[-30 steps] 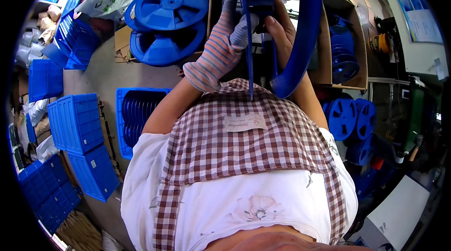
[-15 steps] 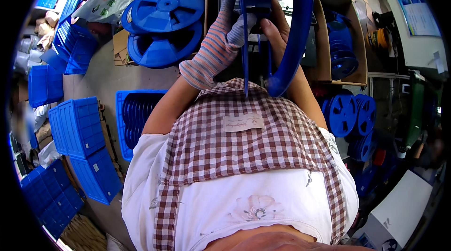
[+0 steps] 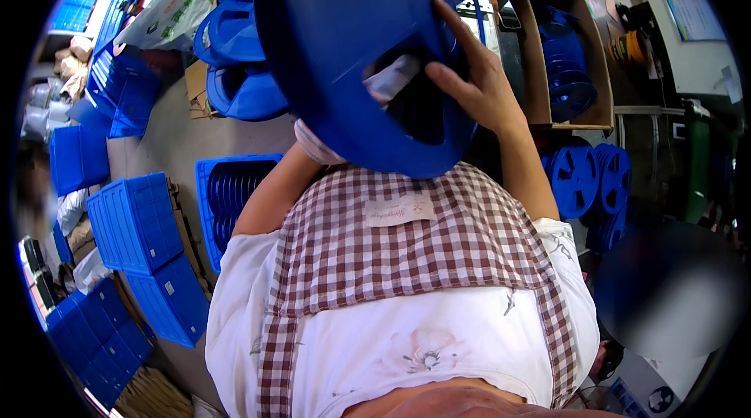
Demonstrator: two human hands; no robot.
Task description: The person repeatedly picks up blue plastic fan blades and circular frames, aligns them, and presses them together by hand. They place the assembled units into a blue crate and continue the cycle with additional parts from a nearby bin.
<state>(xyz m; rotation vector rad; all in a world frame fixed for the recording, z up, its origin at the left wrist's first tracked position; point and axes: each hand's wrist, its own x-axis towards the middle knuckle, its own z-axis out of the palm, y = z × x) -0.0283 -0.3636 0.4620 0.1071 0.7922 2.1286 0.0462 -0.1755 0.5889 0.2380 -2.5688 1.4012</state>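
A large blue plastic reel (image 3: 336,66) fills the space in front of my chest, its broad face tilted toward me. My left hand (image 3: 391,80), in a striped knit glove, is mostly behind it; gloved fingers show through a cutout, and the cuff appears at the reel's left edge. It grips the reel, though most of the fingers are hidden. At the right side, my bare right hand (image 3: 481,86) has its thumb and forefinger spread apart. The forefinger reaches onto the reel near its middle, and the thumb lies by the cutout.
Stacked blue reels (image 3: 238,43) stand at the left, above a blue crate (image 3: 205,207) of reels. A cardboard box (image 3: 598,66) at the right contains more reels. Further reels (image 3: 575,179) stand below it. Blue bins (image 3: 129,222) are piled at far left.
The reel has turned from nearly edge-on to showing its broad face, covering most of my left hand. My right hand has come round to the near side of it.
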